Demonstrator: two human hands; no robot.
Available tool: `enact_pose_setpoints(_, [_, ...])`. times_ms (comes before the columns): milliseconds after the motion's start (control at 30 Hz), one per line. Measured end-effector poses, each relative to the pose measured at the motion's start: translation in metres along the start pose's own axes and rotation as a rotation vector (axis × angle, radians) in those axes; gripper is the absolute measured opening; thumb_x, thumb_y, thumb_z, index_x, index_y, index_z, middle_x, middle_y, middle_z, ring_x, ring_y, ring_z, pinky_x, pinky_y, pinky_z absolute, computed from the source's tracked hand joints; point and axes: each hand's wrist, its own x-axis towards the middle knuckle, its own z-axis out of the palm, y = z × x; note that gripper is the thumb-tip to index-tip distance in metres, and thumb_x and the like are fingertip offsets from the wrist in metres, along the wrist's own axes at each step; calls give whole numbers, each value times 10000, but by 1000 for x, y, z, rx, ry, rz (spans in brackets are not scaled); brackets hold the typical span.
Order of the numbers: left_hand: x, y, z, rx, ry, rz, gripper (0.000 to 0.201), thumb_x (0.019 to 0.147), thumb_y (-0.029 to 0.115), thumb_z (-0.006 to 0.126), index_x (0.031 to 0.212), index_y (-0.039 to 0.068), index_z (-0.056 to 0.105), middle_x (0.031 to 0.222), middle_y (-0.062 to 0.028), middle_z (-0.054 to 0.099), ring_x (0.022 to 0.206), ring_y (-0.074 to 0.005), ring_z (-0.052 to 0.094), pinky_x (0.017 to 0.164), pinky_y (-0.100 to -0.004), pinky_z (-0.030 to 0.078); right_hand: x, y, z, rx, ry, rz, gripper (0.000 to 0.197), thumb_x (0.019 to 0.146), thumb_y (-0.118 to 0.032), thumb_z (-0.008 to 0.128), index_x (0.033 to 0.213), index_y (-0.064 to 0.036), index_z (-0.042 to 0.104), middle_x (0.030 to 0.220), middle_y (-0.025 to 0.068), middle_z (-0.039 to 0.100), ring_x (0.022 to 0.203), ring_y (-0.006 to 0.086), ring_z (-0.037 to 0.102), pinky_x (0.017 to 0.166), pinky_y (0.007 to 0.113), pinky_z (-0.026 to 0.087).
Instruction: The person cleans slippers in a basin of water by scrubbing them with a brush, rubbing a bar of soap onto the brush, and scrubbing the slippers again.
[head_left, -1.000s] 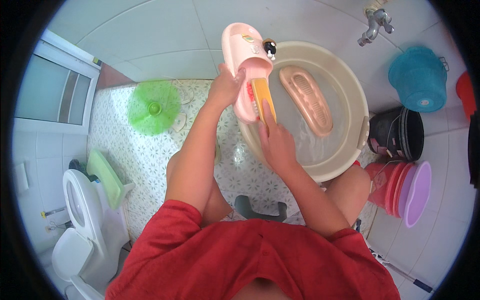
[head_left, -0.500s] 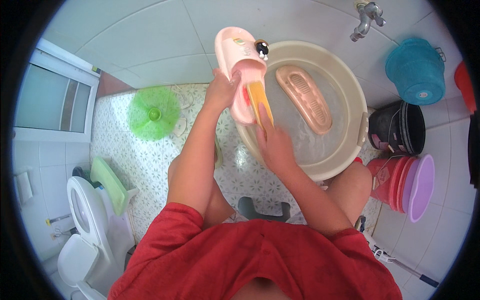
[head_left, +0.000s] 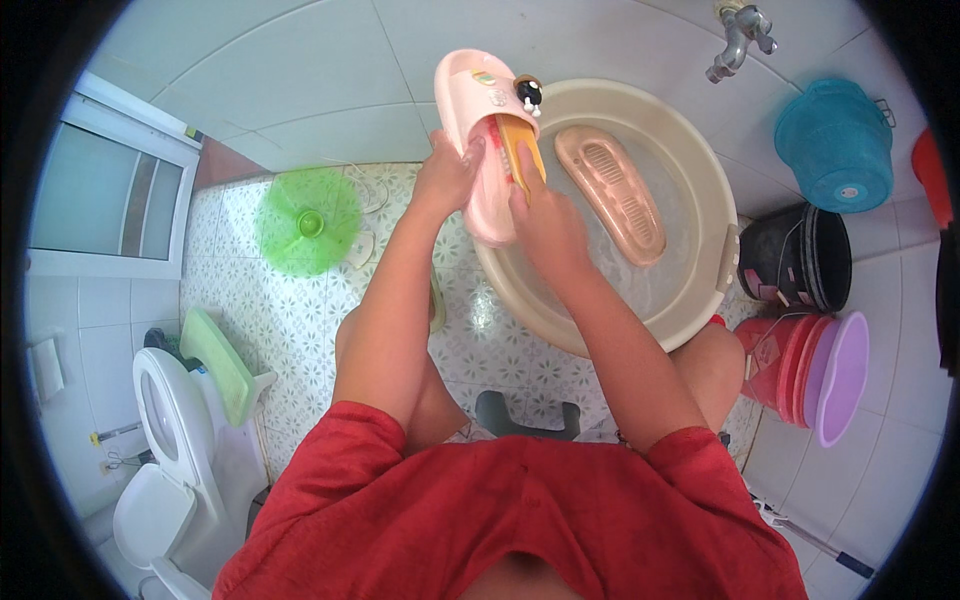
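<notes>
The left hand (head_left: 447, 178) is curled around the left edge of the pink slipper (head_left: 488, 205), thumb on top near the strap's opening, fingers mostly hidden. The slipper lies just right of this hand, toe pointing away from the person, by the left rim of the basin (head_left: 697, 160). The right hand (head_left: 550, 230), ahead of which the slipper extends to the left, grips the brush (head_left: 520, 155), forefinger along its back; its far end reaches the strap.

Pale pink slipper (head_left: 490, 200), yellow-backed brush (head_left: 514, 140) against its insole near the strap.
</notes>
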Motion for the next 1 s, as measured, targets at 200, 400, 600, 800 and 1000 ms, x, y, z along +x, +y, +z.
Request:
enact_pose_setpoints(200, [0,-1,1,5,18,31,639,912,439,502,1184,-113,328,1000,-369,594,963,-491,595,858,-499,464,-20,5,5,-30,-14,-9,613,920,-254,476,1479,-215,228,683,233,604,609,413,599,577,523,475])
enact_pose_setpoints(400, [-1,0,1,43,18,2,651,911,441,502,1181,-125,324,1003,-373,591,972,-486,595,864,-494,465,-98,12,-2,-4,-95,-2,645,901,-228,512,1479,-246,227,710,225,600,580,410,580,558,525,479])
enact_pose_setpoints(600, [1,-4,-1,23,22,18,654,909,442,505,1183,-122,316,1010,-377,586,977,-487,592,871,-491,463,-96,8,-8,-24,-146,30,651,899,-221,520,1479,-238,224,701,235,598,602,409,597,565,532,481])
enact_pose_setpoints(800, [0,-1,1,44,-1,-8,645,912,446,502,1179,-113,324,1008,-374,587,971,-483,596,867,-489,463,-17,7,2,8,-23,-12,629,911,-244,496,1477,-235,223,681,228,609,628,422,613,585,541,485])
enact_pose_setpoints(1000, [2,-6,2,-10,6,19,659,916,452,497,1171,-134,333,1008,-374,588,973,-480,597,870,-487,461,-3,3,8,-44,-1,-30,626,919,-242,473,1485,-165,215,643,236,586,587,393,594,564,504,464])
